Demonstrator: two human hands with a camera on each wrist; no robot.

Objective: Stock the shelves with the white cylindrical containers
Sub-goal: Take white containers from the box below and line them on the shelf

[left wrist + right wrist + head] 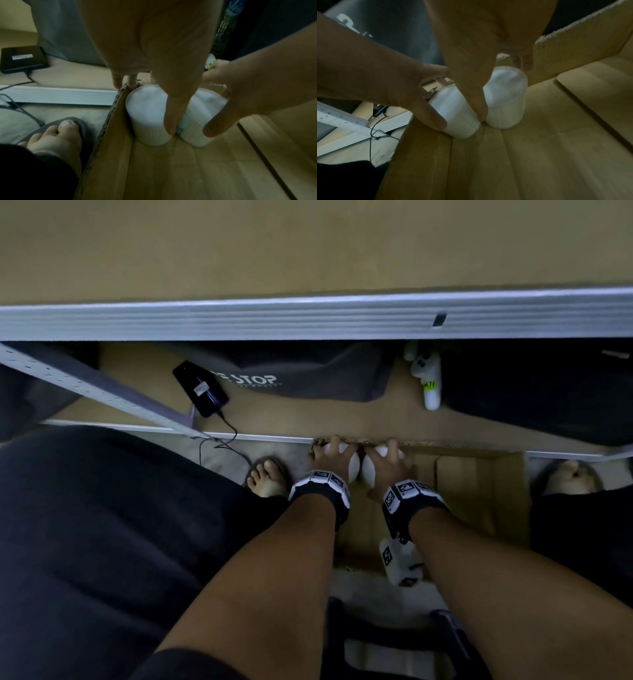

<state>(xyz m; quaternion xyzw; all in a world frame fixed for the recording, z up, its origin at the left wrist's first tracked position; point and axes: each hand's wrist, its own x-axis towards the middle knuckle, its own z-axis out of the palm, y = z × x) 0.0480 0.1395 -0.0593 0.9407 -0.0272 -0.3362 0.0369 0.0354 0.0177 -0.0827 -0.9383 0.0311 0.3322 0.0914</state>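
Presently, cups: two, white, ribbed, upright, touching, in the left far corner of the box (479, 491). Left cup (147, 115) grasped by left hand (330, 458); right cup (506, 102) by right hand (387, 467). Likely light, thin-walled, crushable; hold by the sides, gently. Shelves (308, 320) bear no cups in view.

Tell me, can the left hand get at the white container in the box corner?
Probably yes: the left hand already wraps the left container, thumb between it and the right container, fingers beside the cardboard box wall.
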